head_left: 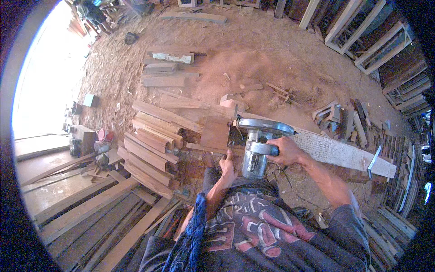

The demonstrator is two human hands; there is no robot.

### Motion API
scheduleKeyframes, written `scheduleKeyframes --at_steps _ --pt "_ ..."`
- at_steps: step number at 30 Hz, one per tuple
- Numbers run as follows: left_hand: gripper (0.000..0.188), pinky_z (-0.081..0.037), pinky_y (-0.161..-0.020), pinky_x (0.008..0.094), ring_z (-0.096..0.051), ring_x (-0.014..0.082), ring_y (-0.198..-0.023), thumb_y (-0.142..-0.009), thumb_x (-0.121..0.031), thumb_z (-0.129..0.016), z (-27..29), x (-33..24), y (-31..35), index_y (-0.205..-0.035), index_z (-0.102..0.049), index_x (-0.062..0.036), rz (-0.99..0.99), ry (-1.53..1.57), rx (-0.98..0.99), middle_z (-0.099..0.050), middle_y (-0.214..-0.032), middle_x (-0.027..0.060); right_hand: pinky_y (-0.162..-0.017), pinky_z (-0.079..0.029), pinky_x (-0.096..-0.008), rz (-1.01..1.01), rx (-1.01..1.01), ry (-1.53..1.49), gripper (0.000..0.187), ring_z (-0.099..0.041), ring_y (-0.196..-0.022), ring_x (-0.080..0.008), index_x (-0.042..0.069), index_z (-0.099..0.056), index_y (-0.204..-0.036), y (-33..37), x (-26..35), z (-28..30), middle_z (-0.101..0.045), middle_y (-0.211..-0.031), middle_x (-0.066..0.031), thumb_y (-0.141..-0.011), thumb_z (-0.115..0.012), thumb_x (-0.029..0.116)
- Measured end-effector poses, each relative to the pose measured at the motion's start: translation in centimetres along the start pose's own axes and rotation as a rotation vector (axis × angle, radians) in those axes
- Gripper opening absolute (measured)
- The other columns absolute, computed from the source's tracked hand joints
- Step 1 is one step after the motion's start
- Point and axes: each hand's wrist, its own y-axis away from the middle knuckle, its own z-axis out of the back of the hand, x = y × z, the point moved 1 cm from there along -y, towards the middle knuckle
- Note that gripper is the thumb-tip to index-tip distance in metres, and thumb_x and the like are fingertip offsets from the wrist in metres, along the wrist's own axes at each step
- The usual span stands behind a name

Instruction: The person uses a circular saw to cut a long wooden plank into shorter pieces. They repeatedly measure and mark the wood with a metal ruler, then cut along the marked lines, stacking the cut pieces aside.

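Note:
My right hand (287, 151) is wrapped around the rear handle of a silver metal circular saw (256, 158). The saw sits on a long plank at the middle of the view, its base plate lying on the wood. To its right the plank shows a whitish, worn face (335, 147). My left hand (228, 167) is just left of the saw, thumb raised and apart from the loosely bent fingers, with nothing visible in it. Close by it are the near edge of a thin wood strip (206, 148) and a flat brown board (215, 132). The blade is hidden beneath the saw.
Stacked cut boards (149, 147) lie left of my left hand. More short timbers (165, 81) rest on the sawdust-covered ground ahead. Offcuts (335, 113) are piled to the right, near a handsaw (374, 161). Wooden frames (353, 27) lean at the far right. Another person (92, 13) stands far left.

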Motion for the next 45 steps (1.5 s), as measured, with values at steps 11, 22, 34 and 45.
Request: scheduleKeyframes --at_steps 11,22,34,45 --pt "0.036 -0.059 -0.064 0.0421 -0.068 0.0264 -0.079 -0.102 -0.03 -0.06 -1.1 -0.8 1.4 -0.119 -0.055 0.0014 -0.044 -0.015 -0.028 -0.068 -0.102 0.013 -0.075 -0.053 -0.0461 0.068 0.005 -0.024 0.029 -0.068 -0.084 -0.0379 0.005 -0.068 -0.097 -0.1 -0.2 0.0 -0.07 -0.089 -0.0178 -0.078 -0.075 0.026" --pt "0.039 -0.044 -0.044 0.0304 -0.053 0.0128 -0.051 -0.097 -0.048 -0.063 -0.7 0.0 0.7 -0.099 -0.063 -0.009 -0.105 -0.001 -0.038 -0.061 -0.072 0.0006 -0.076 -0.053 -0.0463 0.063 0.022 -0.004 0.029 -0.068 -0.084 -0.0384 0.005 -0.068 -0.098 -0.3 0.0 0.3 -0.07 -0.089 -0.0177 -0.079 -0.075 0.025" --pt "0.048 -0.059 -0.077 0.043 -0.067 0.0268 -0.097 -0.102 -0.037 -0.058 -0.5 -0.5 0.9 -0.132 -0.05 -0.0015 -0.053 -0.015 -0.057 -0.065 -0.116 0.0118 -0.076 -0.053 -0.0481 0.089 0.004 -0.003 0.031 -0.068 -0.085 -0.04 0.004 -0.068 -0.101 -0.5 -0.1 0.1 -0.071 -0.092 -0.0197 -0.078 -0.074 0.024" --pt "0.045 -0.055 -0.065 0.037 -0.063 0.0189 -0.073 -0.099 -0.049 -0.059 -0.1 -0.1 -0.1 -0.113 -0.064 -0.0062 -0.11 0.002 -0.103 -0.066 -0.09 0.0046 -0.074 -0.053 -0.0483 0.109 0.022 0.002 0.033 -0.068 -0.083 -0.0398 0.004 -0.067 -0.098 -0.9 -0.2 -0.1 -0.07 -0.089 -0.02 -0.075 -0.076 0.025"
